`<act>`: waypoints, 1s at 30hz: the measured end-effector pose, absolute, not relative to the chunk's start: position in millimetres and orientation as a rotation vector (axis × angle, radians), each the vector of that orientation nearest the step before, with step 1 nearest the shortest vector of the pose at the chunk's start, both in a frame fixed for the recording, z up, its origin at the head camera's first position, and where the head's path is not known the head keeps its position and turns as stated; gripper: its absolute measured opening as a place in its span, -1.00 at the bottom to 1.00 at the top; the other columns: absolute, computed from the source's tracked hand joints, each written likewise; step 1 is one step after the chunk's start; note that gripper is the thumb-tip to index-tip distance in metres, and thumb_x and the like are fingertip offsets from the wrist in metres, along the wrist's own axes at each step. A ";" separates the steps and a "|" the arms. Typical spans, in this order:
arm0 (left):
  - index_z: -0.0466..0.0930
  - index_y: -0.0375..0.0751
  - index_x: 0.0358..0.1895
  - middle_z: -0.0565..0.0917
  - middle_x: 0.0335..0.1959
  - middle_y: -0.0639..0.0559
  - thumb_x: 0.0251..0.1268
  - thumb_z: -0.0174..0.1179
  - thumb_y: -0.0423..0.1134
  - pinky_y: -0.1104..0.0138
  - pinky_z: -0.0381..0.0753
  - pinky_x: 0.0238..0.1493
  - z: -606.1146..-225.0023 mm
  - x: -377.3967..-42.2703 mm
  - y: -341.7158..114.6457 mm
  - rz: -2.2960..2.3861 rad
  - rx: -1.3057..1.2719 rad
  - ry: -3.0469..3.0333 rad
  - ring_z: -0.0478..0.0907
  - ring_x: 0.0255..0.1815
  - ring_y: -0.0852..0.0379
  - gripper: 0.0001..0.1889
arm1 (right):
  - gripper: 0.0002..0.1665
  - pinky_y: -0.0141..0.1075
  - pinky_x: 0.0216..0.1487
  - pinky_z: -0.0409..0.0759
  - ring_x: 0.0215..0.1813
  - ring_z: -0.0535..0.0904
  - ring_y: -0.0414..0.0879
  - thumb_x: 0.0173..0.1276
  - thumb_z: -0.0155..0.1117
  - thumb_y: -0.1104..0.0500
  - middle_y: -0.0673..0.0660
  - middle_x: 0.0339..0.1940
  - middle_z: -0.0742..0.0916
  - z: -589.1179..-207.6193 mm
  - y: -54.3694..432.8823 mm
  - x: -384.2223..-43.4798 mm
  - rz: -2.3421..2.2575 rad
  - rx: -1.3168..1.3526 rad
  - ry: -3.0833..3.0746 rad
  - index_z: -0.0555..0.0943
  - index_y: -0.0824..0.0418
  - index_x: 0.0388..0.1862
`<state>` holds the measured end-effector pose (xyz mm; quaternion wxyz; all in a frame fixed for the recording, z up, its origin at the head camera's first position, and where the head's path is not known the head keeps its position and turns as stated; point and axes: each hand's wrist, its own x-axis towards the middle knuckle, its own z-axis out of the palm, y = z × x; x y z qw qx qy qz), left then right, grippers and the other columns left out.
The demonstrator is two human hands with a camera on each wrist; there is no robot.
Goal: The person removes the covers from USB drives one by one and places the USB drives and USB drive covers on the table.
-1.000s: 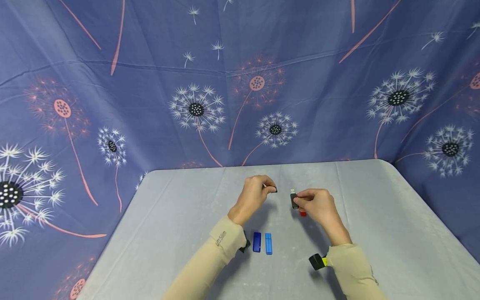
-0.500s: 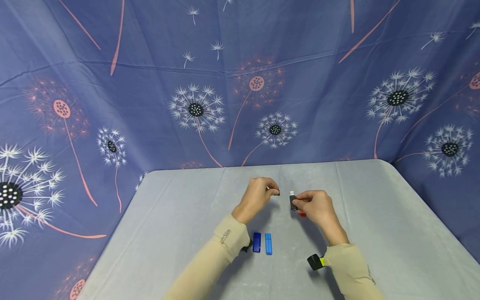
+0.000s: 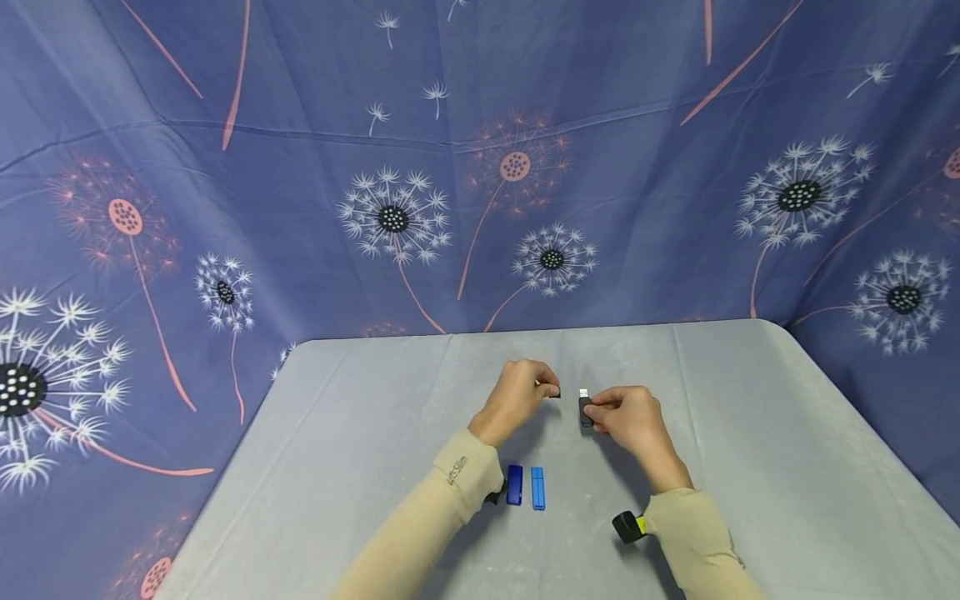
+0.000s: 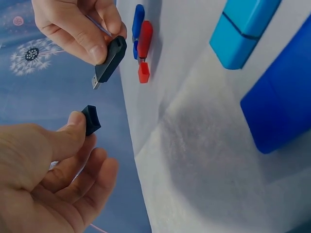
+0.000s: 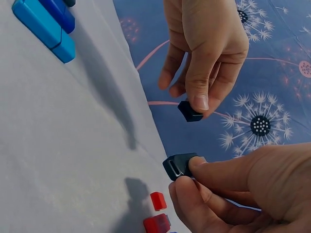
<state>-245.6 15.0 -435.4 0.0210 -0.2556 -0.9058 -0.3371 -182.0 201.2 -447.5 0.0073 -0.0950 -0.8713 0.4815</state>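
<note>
Between thumb and fingertips my right hand [image 3: 633, 418] pinches a black USB flash drive [image 4: 112, 59], its bare metal plug [image 4: 95, 82] exposed. My left hand [image 3: 519, 393] pinches a small black cap [image 4: 91, 120], hollow end showing in the left wrist view. A short gap separates cap and drive. Both are held above the table [image 3: 360, 417]. Past the right hand lie a red USB flash drive [image 4: 144, 41] and a blue one [image 4: 138, 22]; in the head view that hand hides them.
A dark blue flash drive [image 3: 514, 485] and a light blue one [image 3: 537, 488] lie side by side near the left sleeve. A black wrist-worn device [image 3: 627, 527] shows at the right cuff. A patterned blue cloth [image 3: 637, 250] hangs behind the table's far edge.
Both hands have come slightly nearer the body, the left also a little to the right with the cap. The red piece beside the right hand has become hidden in the head view.
</note>
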 end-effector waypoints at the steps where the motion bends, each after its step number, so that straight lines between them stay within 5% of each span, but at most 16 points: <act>1: 0.83 -0.13 -0.23 0.83 -0.28 0.09 0.36 0.37 -0.26 0.46 0.66 -0.22 -436.1 -245.7 15.2 -1.040 -0.793 -2.811 0.74 -0.28 0.26 -0.92 | -0.75 -0.16 -0.32 0.76 -0.43 0.77 -0.10 0.38 0.43 0.28 0.30 -0.28 0.82 -448.0 201.2 -182.2 1.503 -0.298 -2.723 0.74 0.45 -0.06; 30: 0.84 -0.14 -0.27 0.82 -0.31 0.09 0.36 0.37 -0.25 0.52 0.58 -0.32 -449.1 -249.5 22.7 -0.944 -0.798 -2.921 0.67 -0.34 0.30 -0.91 | -0.81 -0.31 -0.44 0.68 -0.47 0.75 -0.13 0.33 0.48 0.30 0.27 -0.33 0.84 -455.7 196.4 -187.1 1.433 -0.311 -2.716 0.78 0.42 -0.16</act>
